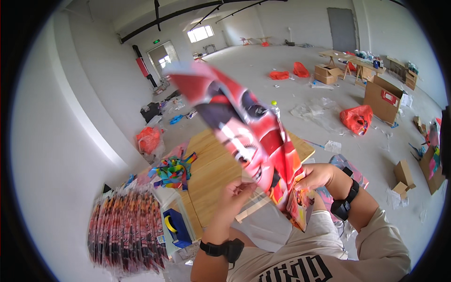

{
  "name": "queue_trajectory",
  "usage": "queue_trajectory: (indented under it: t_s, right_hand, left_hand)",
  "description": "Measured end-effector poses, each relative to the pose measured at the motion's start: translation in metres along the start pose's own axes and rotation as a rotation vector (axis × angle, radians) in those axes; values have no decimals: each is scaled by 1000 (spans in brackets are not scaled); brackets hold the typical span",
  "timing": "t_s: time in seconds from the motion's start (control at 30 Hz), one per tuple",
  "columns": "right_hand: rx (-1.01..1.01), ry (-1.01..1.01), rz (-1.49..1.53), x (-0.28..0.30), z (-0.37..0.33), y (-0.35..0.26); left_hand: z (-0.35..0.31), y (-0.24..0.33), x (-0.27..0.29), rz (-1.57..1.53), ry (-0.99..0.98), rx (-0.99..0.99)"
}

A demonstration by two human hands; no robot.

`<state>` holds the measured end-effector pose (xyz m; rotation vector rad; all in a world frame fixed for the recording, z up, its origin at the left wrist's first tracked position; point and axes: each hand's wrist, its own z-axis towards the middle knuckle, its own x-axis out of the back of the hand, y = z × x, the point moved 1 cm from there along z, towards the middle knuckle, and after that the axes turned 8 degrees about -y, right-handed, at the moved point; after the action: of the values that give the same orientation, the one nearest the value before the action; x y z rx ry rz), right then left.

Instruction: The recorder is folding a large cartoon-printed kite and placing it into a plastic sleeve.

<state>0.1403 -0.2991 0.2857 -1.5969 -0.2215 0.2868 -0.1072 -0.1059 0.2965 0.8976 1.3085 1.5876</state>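
Observation:
A long, folded red printed sheet (256, 138), glossy and thin, rises at a slant in front of me. Cartoon faces cover it, and its upper end is smeared by motion. My right hand (315, 176) grips its lower right edge, thumb on the front. On the opposite side, my left hand (238, 193) pinches the sheet's lower left edge with fingers pressed together. Below my right hand the sheet's bottom end narrows to a creased point near my lap. Behind it lies a wooden tabletop (211, 162), partly hidden.
Rainbow ribbons (173, 170) lie at the table's left edge. A blue tape dispenser (177, 229) with yellow tape stands beside a row of plastic-wrapped printed packs (127, 228). Cardboard boxes (383, 99), red plastic bags (357, 119) and clear wrapping are scattered over the floor to the right.

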Motion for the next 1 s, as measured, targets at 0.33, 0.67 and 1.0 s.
queue_trajectory:
  t_s: [0.33, 0.67, 1.0]
  right_hand:
    - [317, 198, 437, 0, -40, 54]
    - [267, 114, 722, -25, -31, 111]
    - [210, 143, 896, -66, 62, 153]
  left_hand:
    - [2, 21, 91, 604, 180, 106]
    - [10, -13, 162, -386, 728, -171]
    - [-36, -156, 47, -934, 873, -222]
